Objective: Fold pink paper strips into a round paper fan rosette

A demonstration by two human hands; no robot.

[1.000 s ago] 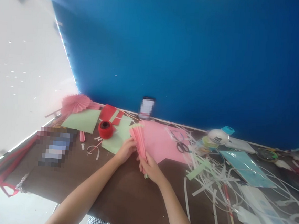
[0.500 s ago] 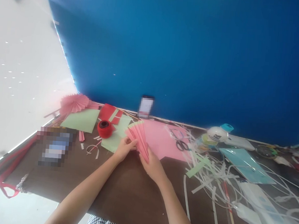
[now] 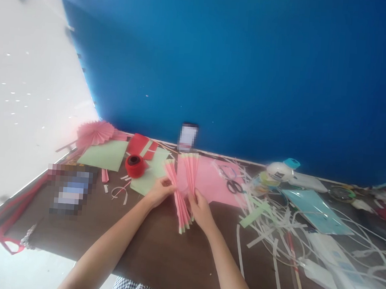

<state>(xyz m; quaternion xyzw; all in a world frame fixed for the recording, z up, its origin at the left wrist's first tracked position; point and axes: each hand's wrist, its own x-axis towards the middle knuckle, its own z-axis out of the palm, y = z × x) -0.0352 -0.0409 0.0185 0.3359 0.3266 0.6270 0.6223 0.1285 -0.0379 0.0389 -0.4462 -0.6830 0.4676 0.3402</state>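
Observation:
Between my hands is pleated pink paper [image 3: 182, 207] with pale green edges, spread into two narrow folded bundles at its far end. My left hand [image 3: 160, 192] pinches its left side near the middle. Fingers of my right hand [image 3: 200, 208] close on the right side, partly hidden behind the folds. Beyond the paper lies a flat pink sheet [image 3: 207, 177], with black-handled scissors [image 3: 234, 187] on its right part. A light green sheet [image 3: 143, 180] is just left of my left hand, beside a roll of red ribbon or thread [image 3: 135, 166].
A pink paper rosette [image 3: 96, 133] sits at the back left, near a pixelated phone [image 3: 72, 193]. Another phone [image 3: 188, 137] leans against the blue wall [image 3: 218, 75]. Tangled white paper strips [image 3: 273, 226], a white bottle [image 3: 280, 171] and a teal packet [image 3: 318, 211] occupy the right.
The pleated paper has turned more upright and parted at the far end into two bundles, its near end now showing below my hands. My right hand has shifted slightly.

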